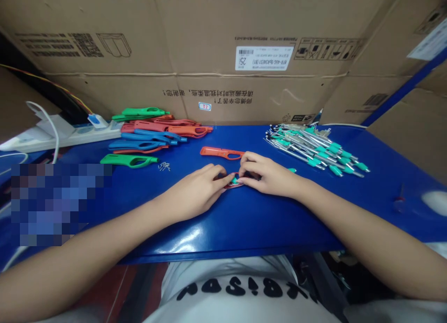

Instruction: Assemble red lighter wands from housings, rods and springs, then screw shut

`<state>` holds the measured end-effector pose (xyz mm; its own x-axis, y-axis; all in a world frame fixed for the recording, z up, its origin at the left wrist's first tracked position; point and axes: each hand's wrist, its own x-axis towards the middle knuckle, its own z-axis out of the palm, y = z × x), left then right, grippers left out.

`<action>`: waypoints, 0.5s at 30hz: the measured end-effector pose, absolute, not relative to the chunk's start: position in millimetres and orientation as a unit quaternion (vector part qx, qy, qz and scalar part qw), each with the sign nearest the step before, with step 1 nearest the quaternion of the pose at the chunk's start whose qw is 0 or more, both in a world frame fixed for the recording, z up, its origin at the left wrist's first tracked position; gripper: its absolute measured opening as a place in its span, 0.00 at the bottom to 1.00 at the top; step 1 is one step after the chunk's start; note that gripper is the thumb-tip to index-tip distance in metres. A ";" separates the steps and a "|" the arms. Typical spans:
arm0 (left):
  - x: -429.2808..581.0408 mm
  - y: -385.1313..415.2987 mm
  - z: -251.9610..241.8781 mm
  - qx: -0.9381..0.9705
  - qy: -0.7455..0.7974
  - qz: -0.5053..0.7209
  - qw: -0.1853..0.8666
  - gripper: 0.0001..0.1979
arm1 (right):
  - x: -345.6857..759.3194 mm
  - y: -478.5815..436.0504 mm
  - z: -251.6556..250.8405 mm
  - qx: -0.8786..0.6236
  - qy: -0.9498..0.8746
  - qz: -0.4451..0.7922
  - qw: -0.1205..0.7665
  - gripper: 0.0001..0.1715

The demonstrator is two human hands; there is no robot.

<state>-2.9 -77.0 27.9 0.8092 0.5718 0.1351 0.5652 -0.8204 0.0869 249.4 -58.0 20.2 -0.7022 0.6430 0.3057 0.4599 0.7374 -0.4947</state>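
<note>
Close in front of me, a red lighter casing (pixel 233 186) lies low over the table with a small teal part (pixel 235 179) showing inside it. My left hand (pixel 200 189) grips the casing's left side, thumb and forefinger at the teal part. From the other side my right hand (pixel 267 175) closes its fingertips on the same casing, which is mostly hidden under both hands. Just beyond, an orange-red casing piece (pixel 218 151) lies flat, its right end behind my right fingers. A teal-tipped part (pixel 292 170) shows beside my right wrist.
Green, red and blue casings (pixel 143 139) are piled at back left, with a green casing (pixel 127 161) and small metal pins (pixel 164 166) nearer. Metal rods with teal parts and wires (pixel 314 151) heap at right. A power strip (pixel 80 136) and cardboard wall (pixel 209 48) stand behind.
</note>
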 end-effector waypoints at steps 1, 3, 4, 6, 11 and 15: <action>-4.0 -75.3 26.7 0.948 0.306 0.085 0.027 0.21 | 250.0 -57.8 21.8 -0.308 -0.903 0.182 0.237 0.08; -6.2 -72.2 25.3 0.942 0.320 0.096 0.029 0.24 | 253.5 -56.3 27.1 -0.327 -0.904 0.133 0.243 0.11; -7.0 -71.4 25.5 0.940 0.325 0.098 0.025 0.25 | 256.8 -54.7 30.6 -0.350 -0.899 0.095 0.244 0.12; -7.7 -72.0 27.8 0.940 0.327 0.093 0.005 0.25 | 267.2 -50.1 38.6 -0.431 -0.873 0.000 0.230 0.15; -5.3 -81.2 36.0 0.939 0.336 0.058 -0.045 0.19 | 308.1 -34.0 54.6 -0.684 -0.709 -0.137 0.104 0.17; -4.3 -85.2 35.7 0.940 0.333 0.038 -0.068 0.18 | 332.7 -22.8 54.8 -0.755 -0.643 -0.103 0.073 0.19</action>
<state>-4.3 -85.2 35.7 0.7750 0.6210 0.1172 0.6314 -0.7687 -0.1021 332.7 -22.8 54.8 0.1508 0.9564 0.2500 0.9867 -0.1612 0.0216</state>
